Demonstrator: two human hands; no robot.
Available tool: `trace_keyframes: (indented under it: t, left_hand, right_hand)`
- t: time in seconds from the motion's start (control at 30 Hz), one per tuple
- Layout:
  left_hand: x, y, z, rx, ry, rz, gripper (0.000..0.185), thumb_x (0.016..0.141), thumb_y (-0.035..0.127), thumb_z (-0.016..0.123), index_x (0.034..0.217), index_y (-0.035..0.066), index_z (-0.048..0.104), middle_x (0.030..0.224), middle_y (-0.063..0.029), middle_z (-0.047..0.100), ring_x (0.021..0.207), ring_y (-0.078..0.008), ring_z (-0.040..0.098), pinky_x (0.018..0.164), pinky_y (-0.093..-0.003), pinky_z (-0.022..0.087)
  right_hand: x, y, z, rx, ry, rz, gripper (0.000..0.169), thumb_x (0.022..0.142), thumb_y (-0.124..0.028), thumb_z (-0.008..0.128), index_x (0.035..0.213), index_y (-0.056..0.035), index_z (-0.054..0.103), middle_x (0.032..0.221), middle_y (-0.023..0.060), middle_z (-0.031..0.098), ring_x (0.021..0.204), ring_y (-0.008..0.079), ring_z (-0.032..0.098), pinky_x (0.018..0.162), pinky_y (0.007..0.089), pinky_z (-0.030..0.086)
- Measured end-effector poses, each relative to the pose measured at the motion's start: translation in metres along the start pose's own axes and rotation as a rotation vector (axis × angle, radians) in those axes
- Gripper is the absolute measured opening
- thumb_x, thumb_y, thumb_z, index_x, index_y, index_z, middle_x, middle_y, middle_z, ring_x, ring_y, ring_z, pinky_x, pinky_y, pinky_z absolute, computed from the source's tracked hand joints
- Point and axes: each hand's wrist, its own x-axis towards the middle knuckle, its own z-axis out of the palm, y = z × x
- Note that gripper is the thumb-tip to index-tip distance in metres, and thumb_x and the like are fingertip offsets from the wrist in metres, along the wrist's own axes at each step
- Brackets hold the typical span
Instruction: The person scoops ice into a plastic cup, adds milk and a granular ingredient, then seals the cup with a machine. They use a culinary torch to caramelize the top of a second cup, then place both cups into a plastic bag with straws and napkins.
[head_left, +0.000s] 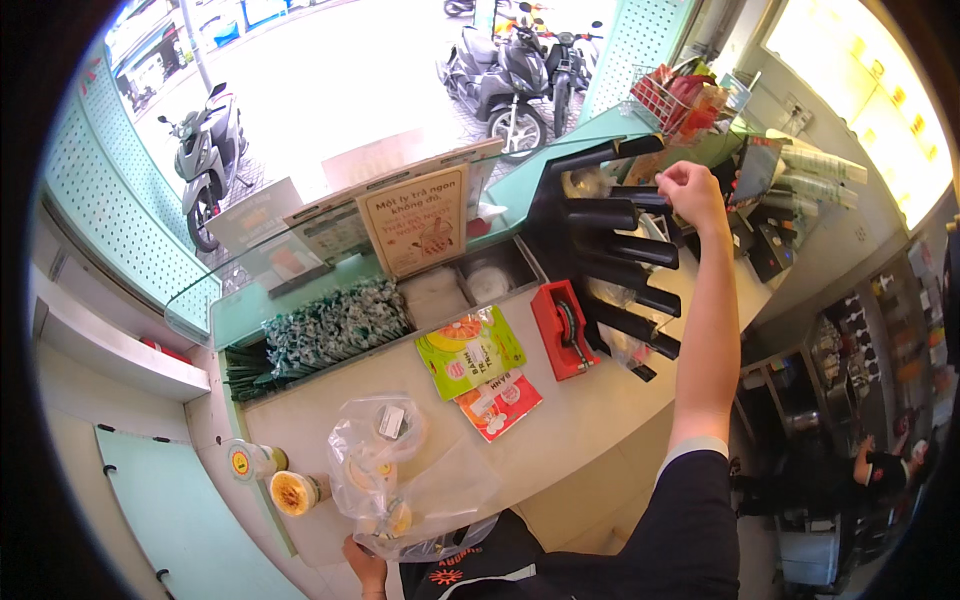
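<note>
My right hand (691, 191) is raised at the end of a black rack with several tube-like arms (600, 217), its fingers closed together by one arm; whether something thin is between them I cannot tell. My left hand (366, 566), partly hidden, is low at the counter's near edge, by the rim of a clear plastic bag (442, 472). Several lidded drink cups (401, 427) are in the bag. Two more cups stand left of it, one with a browned top (294, 493), one with a sticker on its lid (251, 460). Green and red snack packets (472, 352) lie mid-counter.
A red tape dispenser (559, 330) sits beside the rack. Wrapped straws (330, 326) fill a tray along the glass screen, near a printed sign (415, 221). A wire basket (660, 101) stands at the far right corner. A co-worker (877, 469) is at the right; motorbikes (510, 82) are outside.
</note>
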Motion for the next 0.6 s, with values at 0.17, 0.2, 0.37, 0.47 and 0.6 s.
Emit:
trace_keyframes:
  t: [0.17,0.2,0.37,0.47,0.6]
  left_hand:
    - [0.001,-0.008,0.019,0.144,0.073,-0.005,0.047,0.077,0.025,0.073,0.112,-0.001,0.055,0.104,-0.0189,0.055,0.101,-0.0409,0.049,0.093,-0.0479,0.039]
    - [0.001,-0.010,0.023,0.153,0.113,-0.001,0.047,0.077,0.026,0.072,0.111,-0.001,0.055,0.104,-0.0190,0.055,0.101,-0.0411,0.049,0.093,-0.0484,0.039]
    - [-0.002,-0.026,0.040,0.264,0.233,0.019,0.036,0.078,0.020,0.071,0.105,0.001,0.055,0.099,-0.0168,0.056,0.097,-0.0387,0.049,0.087,-0.0468,0.039]
    - [-0.003,-0.020,0.040,0.229,0.243,-0.034,0.029,0.079,0.014,0.069,0.101,0.002,0.055,0.094,-0.0147,0.056,0.093,-0.0363,0.050,0.083,-0.0448,0.040]
    - [0.002,0.000,0.034,0.142,0.302,-0.076,0.024,0.079,0.012,0.068,0.097,0.002,0.056,0.090,-0.0135,0.056,0.090,-0.0344,0.050,0.081,-0.0431,0.040]
  right_hand:
    - [0.041,-0.016,0.028,-0.192,-0.616,-0.297,0.022,0.082,-0.011,0.071,0.102,-0.0073,0.077,0.096,0.0143,0.075,0.089,0.0255,0.072,0.083,0.0360,0.055]
    - [0.056,-0.011,0.046,-0.297,-0.736,-0.259,0.029,0.080,-0.007,0.069,0.108,-0.0060,0.075,0.106,0.0138,0.074,0.101,0.0234,0.069,0.091,0.0349,0.052]
    - [0.090,0.049,0.104,-0.275,-0.830,-0.477,0.033,0.075,-0.006,0.068,0.106,-0.0078,0.075,0.108,0.0136,0.074,0.101,0.0269,0.070,0.087,0.0367,0.053]
    - [0.089,0.045,0.109,-0.404,-0.803,-0.483,0.032,0.075,-0.004,0.069,0.107,-0.0052,0.073,0.102,0.0142,0.074,0.093,0.0298,0.071,0.082,0.0375,0.054]
    - [0.080,0.035,0.088,-0.227,-0.511,-0.571,0.023,0.080,-0.002,0.068,0.102,-0.0002,0.070,0.094,0.0174,0.074,0.087,0.0286,0.072,0.079,0.0377,0.054]
